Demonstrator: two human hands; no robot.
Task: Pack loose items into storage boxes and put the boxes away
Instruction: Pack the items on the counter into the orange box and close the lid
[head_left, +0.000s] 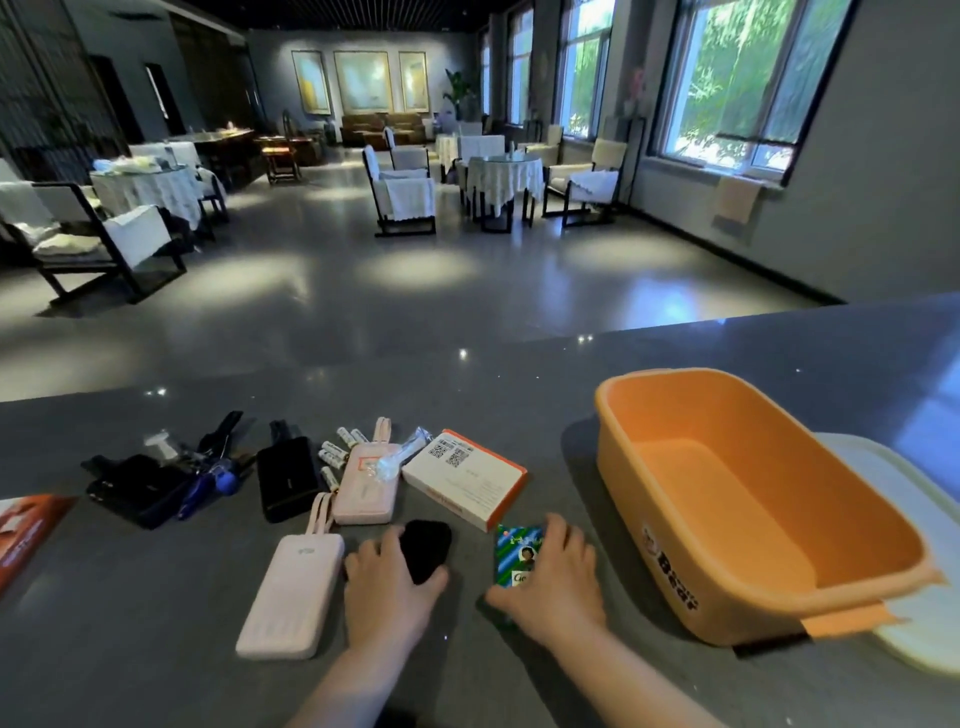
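Hands: the left hand lay over the near side of a black pouch, fingers bent around its edge, so it seemed to be taking hold of it. The right hand covered a small green card packet with curled fingers; whether it was already pinched or only touched, I cannot tell.
Reason of the grip: both items lay nearest to the front edge of the counter, so they were probably the first to go into the box.
White power bank: flat, just left of the left hand, near the front edge.
Orange storage box: open and with nothing inside, at the right end of the counter, near the right hand, which made a short way for packing. A white lid lay partly under or behind it.
Middle row: a pink power bank, a black power bank, white batteries and a white-and-orange carton, all loose and close together.
Left side: dark cases and a blue pen, toward the far edge.
Progress: judged as the very start, nothing packed yet.
Surface: grey, smooth, a little shiny.
Room: a large hall with a polished floor, covered tables and chairs, windows on the right.
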